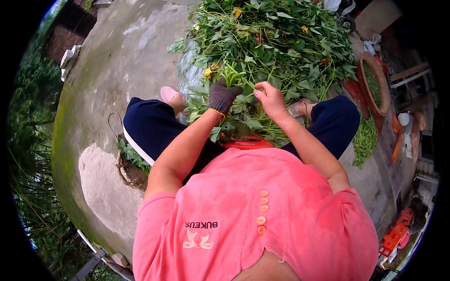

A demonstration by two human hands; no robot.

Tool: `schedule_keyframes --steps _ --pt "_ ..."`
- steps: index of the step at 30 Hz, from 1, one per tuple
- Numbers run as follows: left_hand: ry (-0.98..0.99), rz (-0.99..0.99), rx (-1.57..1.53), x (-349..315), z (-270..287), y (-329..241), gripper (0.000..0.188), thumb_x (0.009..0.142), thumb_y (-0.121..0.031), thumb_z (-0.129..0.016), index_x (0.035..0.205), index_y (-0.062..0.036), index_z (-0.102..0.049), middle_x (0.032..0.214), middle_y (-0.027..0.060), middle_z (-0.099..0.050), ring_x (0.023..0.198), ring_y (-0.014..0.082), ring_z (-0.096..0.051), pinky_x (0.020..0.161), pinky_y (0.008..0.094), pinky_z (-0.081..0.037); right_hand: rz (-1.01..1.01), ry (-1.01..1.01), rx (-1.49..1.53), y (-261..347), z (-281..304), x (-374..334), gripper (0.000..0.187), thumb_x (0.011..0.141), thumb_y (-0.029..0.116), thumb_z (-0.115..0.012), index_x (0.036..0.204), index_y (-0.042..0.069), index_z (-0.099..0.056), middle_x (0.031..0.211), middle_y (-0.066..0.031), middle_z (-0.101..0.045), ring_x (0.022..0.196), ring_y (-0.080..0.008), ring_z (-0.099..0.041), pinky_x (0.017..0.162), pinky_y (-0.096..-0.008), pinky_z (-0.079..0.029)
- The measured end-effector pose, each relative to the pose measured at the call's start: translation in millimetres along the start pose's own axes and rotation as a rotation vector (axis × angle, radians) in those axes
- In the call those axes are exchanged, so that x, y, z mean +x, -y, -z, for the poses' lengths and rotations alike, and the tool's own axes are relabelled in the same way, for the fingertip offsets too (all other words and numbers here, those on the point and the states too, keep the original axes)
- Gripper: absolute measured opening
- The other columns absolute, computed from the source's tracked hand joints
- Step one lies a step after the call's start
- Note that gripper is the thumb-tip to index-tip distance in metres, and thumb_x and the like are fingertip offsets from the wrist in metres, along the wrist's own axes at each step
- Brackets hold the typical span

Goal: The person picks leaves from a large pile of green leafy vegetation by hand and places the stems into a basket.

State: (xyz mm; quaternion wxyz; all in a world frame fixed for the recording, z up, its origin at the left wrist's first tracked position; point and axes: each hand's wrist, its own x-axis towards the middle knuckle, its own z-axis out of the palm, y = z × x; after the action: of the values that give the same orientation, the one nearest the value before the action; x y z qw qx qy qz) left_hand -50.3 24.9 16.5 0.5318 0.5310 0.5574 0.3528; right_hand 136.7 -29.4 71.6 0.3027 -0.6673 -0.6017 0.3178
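A dark knitted glove covers my left hand (222, 98), which is closed around a bunch of short green stems (232, 75). Just to its right, my bare right hand (273, 100) pinches one thin green stem (250, 85) between thumb and fingers. That stem reaches toward the bunch; whether its far end touches the bunch I cannot tell. Beyond both hands spreads a large heap of leafy green vines (281, 47) with a few yellowed leaves. More leaves lie below my hands, between my legs.
A red plastic rim (248, 144) shows between my thighs. By my left leg stands a woven basket (133, 173) with leaves. At right are a pile of green stems (364, 143) and a round basket (385, 96) holding greens. Pale plastic sheeting (189, 70) edges the heap on the concrete.
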Motion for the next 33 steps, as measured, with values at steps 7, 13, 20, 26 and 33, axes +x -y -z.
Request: schedule_keyframes --steps 7,13,20,26,33 --pt "-0.044 -0.097 0.206 15 14 9 0.039 0.067 -0.031 -0.086 0.094 -0.0061 -0.074 0.088 0.0146 -0.074 0.079 0.0296 -0.071 0.074 0.0391 -0.053 0.257 -0.108 -0.306 -12 10 -18 0.016 0.092 0.021 -0.062 0.099 0.007 -0.066 0.092 -0.0137 -0.067 0.083 -0.0367 -0.064 0.069 -0.0433 -0.049" --pt "-0.347 0.068 0.367 37 40 38 0.038 0.068 -0.035 -0.086 0.093 -0.0074 -0.076 0.088 0.0160 -0.074 0.078 0.0297 -0.070 0.073 0.0406 -0.052 0.350 -0.147 -0.298 -8 32 -30 0.015 0.093 0.021 -0.060 0.090 0.007 -0.065 0.085 -0.0140 -0.068 0.075 -0.0384 -0.065 0.066 -0.0447 -0.051" --pt "0.174 0.298 -0.550 16 32 -14 0.025 0.079 -0.021 -0.080 0.090 -0.0019 -0.069 0.076 0.0081 -0.066 0.062 0.0222 -0.062 0.054 0.0342 -0.047 -0.141 0.024 0.335 -38 51 -10 0.019 0.093 0.018 -0.061 0.091 0.000 -0.068 0.061 0.0030 -0.054 0.052 -0.0062 -0.047 0.049 -0.0280 -0.039" --pt "0.461 0.384 -0.664 -13 6 -23 0.017 0.085 -0.014 -0.073 0.093 0.0004 -0.069 0.076 0.0078 -0.066 0.067 0.0214 -0.066 0.070 0.0389 -0.057 -0.076 0.212 0.363 1 30 -12 0.025 0.094 0.023 -0.061 0.095 -0.001 -0.067 0.067 0.0015 -0.058 0.058 -0.0090 -0.052 0.056 -0.0274 -0.044" --pt "0.381 0.291 -0.309 6 12 -14 0.021 0.086 -0.019 -0.072 0.093 0.0011 -0.072 0.068 0.0100 -0.066 0.059 0.0201 -0.065 0.058 0.0339 -0.054 -0.200 0.288 0.366 -29 50 -33 0.023 0.095 0.024 -0.060 0.087 0.003 -0.063 0.064 0.0006 -0.056 0.054 -0.0060 -0.050 0.047 -0.0226 -0.039"
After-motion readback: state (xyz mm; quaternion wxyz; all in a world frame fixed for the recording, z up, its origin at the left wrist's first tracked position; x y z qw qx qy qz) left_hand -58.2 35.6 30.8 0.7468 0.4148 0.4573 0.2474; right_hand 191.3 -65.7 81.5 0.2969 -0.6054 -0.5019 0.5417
